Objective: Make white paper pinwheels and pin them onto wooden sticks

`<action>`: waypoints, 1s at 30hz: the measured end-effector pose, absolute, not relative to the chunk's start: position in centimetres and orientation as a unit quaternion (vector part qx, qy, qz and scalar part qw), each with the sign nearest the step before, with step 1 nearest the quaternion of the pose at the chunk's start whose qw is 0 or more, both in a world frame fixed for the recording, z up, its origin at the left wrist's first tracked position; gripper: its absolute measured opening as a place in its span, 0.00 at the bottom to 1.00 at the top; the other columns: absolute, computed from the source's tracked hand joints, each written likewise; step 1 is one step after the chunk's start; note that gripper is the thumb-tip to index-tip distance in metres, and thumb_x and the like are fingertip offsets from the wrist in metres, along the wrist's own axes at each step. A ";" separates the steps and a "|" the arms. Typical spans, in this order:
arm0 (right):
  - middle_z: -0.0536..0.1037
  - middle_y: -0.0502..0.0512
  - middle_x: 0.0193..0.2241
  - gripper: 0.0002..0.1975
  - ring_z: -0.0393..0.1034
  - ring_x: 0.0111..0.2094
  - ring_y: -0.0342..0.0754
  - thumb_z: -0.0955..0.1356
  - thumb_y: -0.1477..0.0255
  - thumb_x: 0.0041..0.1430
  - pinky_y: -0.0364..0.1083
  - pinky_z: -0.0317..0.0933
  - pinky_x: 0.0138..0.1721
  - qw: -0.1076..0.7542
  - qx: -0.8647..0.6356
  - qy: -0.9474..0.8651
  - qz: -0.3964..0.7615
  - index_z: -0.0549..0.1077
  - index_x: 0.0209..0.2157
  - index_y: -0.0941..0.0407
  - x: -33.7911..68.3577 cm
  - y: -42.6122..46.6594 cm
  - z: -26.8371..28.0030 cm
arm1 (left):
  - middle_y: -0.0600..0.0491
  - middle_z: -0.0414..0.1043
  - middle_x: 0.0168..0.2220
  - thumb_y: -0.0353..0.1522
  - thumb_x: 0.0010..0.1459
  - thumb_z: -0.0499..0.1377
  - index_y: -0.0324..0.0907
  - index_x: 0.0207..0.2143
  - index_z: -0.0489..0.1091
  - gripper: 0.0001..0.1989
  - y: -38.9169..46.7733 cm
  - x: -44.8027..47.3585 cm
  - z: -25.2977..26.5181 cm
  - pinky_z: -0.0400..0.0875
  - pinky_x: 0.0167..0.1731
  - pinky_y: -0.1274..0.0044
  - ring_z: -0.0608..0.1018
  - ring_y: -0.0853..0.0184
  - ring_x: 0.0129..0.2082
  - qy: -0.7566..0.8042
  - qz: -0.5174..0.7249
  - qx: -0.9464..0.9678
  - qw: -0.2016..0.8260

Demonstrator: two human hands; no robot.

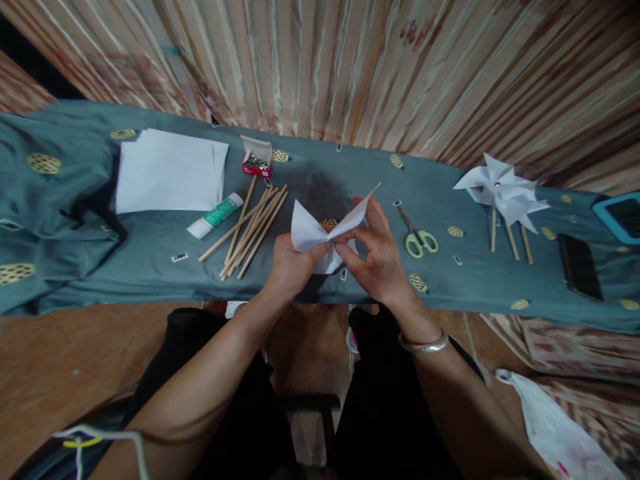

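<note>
Between my hands, above the front part of the table, is a white paper pinwheel [306, 225] with its points folded in toward the middle. My left hand [294, 263] grips its left side, thumb pressed near the centre. From the right, my right hand [376, 257] pinches the centre with thumb and forefinger; a tiny pin may be there, too small to make out. Left of my hands lie several wooden sticks [257, 230]. A small red box of metal pins [257, 162] stands open behind them. Scissors with light green handles [420, 243] rest to the right.
A stack of white paper [170, 172] and a green-and-white glue stick [216, 215] lie at the left. Finished-looking pinwheels on sticks [500, 187] lie at the right, near a dark phone [580, 267] and a blue-framed device [623, 217]. A pleated curtain [320, 67] hangs behind the table.
</note>
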State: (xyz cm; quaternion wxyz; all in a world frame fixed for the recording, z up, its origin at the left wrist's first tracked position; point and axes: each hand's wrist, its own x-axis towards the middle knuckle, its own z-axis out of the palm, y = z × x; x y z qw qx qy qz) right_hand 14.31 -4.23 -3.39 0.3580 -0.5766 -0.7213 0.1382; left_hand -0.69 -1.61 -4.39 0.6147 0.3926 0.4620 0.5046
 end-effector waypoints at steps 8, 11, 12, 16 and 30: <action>0.68 0.52 0.60 0.03 0.51 0.67 0.57 0.69 0.70 0.56 0.64 0.48 0.65 0.366 -0.573 -0.715 0.163 0.78 0.32 0.50 14.4 -3.9 -3.2 | 0.53 0.79 0.26 0.33 0.38 0.69 0.38 0.29 0.80 0.13 -1.7 -0.9 -4.3 0.70 0.28 0.77 0.77 0.66 0.26 0.471 0.483 0.433 0.598; 0.72 0.50 0.57 0.06 0.55 0.65 0.56 0.69 0.70 0.57 0.61 0.51 0.64 0.368 -0.577 -0.710 0.169 0.79 0.35 0.48 14.4 -3.7 -3.2 | 0.53 0.78 0.25 0.33 0.37 0.69 0.37 0.28 0.80 0.12 -1.6 -1.0 -4.4 0.69 0.27 0.78 0.76 0.66 0.25 0.471 0.480 0.437 0.597; 0.73 0.50 0.55 0.07 0.57 0.64 0.55 0.69 0.70 0.56 0.60 0.52 0.64 0.371 -0.575 -0.708 0.171 0.80 0.35 0.48 14.4 -3.7 -3.2 | 0.53 0.78 0.25 0.33 0.37 0.69 0.37 0.28 0.80 0.12 -1.6 -1.0 -4.4 0.69 0.27 0.78 0.76 0.67 0.25 0.470 0.480 0.438 0.597; 0.76 0.51 0.52 0.08 0.60 0.62 0.55 0.70 0.69 0.56 0.58 0.55 0.63 0.390 -0.576 -0.698 0.169 0.81 0.37 0.48 14.4 -3.6 -3.3 | 0.53 0.78 0.24 0.32 0.37 0.69 0.37 0.28 0.80 0.12 -1.5 -1.1 -4.4 0.68 0.26 0.79 0.75 0.67 0.24 0.466 0.485 0.436 0.599; 0.71 0.53 0.58 0.01 0.56 0.65 0.57 0.71 0.72 0.52 0.63 0.49 0.64 0.398 -0.587 -0.687 0.159 0.78 0.30 0.52 14.2 -3.8 -3.2 | 0.53 0.78 0.25 0.32 0.33 0.71 0.37 0.27 0.79 0.14 -1.5 -1.0 -4.0 0.71 0.29 0.76 0.76 0.68 0.25 0.459 0.506 0.367 0.632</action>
